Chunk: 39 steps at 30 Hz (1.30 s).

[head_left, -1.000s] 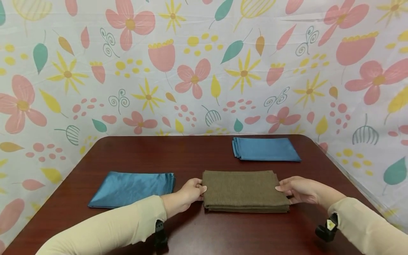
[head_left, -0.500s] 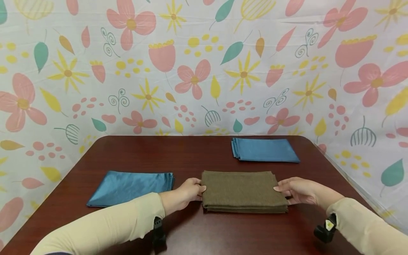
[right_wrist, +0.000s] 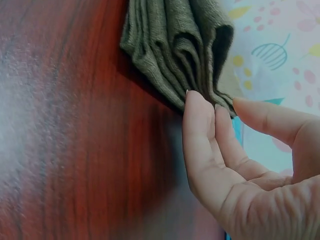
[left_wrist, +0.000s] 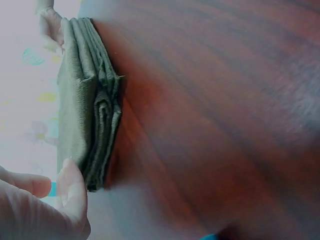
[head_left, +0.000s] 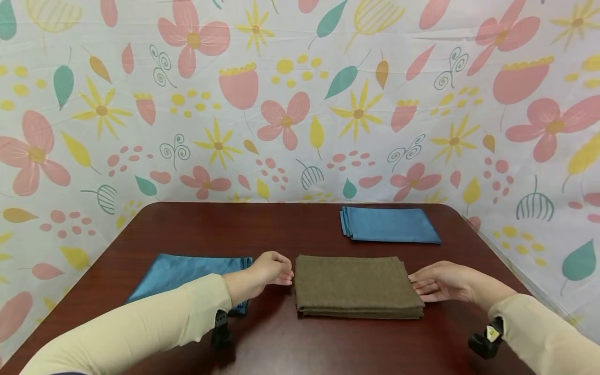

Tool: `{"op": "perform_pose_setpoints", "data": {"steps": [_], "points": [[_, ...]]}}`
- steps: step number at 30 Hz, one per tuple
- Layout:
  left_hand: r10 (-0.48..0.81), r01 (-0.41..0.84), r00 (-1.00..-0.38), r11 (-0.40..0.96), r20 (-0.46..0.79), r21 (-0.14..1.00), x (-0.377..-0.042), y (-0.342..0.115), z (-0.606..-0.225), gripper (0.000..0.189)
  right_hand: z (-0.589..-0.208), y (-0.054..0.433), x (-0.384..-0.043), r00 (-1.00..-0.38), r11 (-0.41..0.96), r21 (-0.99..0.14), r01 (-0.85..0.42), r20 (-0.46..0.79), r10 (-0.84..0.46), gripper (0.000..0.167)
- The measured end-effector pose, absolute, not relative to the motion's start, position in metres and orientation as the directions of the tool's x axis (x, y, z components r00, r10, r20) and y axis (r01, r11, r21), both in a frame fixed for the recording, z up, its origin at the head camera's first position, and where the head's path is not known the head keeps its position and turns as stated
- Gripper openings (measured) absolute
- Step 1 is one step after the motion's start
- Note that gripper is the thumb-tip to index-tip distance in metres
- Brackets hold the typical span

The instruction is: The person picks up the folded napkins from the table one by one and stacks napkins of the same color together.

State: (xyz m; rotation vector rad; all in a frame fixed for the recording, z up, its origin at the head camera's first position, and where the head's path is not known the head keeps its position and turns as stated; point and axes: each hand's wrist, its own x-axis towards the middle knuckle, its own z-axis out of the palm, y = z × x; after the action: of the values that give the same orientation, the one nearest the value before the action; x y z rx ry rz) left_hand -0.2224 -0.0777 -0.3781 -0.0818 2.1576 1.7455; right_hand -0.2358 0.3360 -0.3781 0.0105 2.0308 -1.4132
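A folded brown cloth [head_left: 356, 284] lies flat on the table in the middle of the head view, its stacked layers showing along the edges. Just off its left side is my left hand [head_left: 267, 270], fingers loosely bent and holding nothing. In the left wrist view this hand [left_wrist: 47, 202] overlaps the near end of the cloth [left_wrist: 82, 100]. At the right side, my right hand [head_left: 447, 284] has its fingertips at the cloth's edge. Seen from the right wrist, the hand [right_wrist: 240, 170] has thumb and fingers apart, the tips close to or touching the layered folds [right_wrist: 175, 50].
A folded blue cloth [head_left: 187, 271] lies left of the brown one, partly hidden by my left arm. Another folded blue cloth [head_left: 391, 225] is at the back right. The dark red-brown table [head_left: 234, 226] ends at a flower-patterned curtain [head_left: 286, 62].
My left hand has let go of the brown cloth's left edge and moved slightly left and up. The right hand's thumb has come off the cloth's top. The brown cloth stays in place.
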Motion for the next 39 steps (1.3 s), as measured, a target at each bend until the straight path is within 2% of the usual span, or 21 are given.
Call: {"op": "perform_pose_setpoints", "data": {"steps": [5, 16, 23, 28, 39], "points": [[0.173, -0.212, -0.951, 0.239, -0.256, 0.948, -0.226, -0.073, -0.367, 0.02, -0.373, 0.34, -0.238, -0.775, 0.349, -0.868, 0.354, -0.481, -0.41, 0.028], [0.298, -0.215, -0.912, 0.241, -0.283, 0.947, -0.237, -0.058, -0.342, 0.028, -0.356, 0.35, -0.244, -0.772, 0.316, -0.882, 0.349, -0.462, -0.437, 0.027], [0.347, -0.25, -0.88, 0.239, -0.323, 0.938, -0.243, -0.04, -0.324, 0.03, -0.343, 0.36, -0.25, -0.784, 0.342, -0.877, 0.336, -0.462, -0.415, 0.025], [0.347, -0.276, -0.874, 0.222, -0.34, 0.935, -0.251, -0.029, -0.317, 0.035, -0.333, 0.366, -0.256, -0.791, 0.328, -0.88, 0.342, -0.458, -0.404, 0.021], [0.312, -0.301, -0.88, 0.22, -0.359, 0.928, -0.269, -0.017, -0.313, 0.038, -0.325, 0.378, -0.266, -0.794, 0.283, -0.88, 0.382, -0.469, -0.387, 0.024]]}}
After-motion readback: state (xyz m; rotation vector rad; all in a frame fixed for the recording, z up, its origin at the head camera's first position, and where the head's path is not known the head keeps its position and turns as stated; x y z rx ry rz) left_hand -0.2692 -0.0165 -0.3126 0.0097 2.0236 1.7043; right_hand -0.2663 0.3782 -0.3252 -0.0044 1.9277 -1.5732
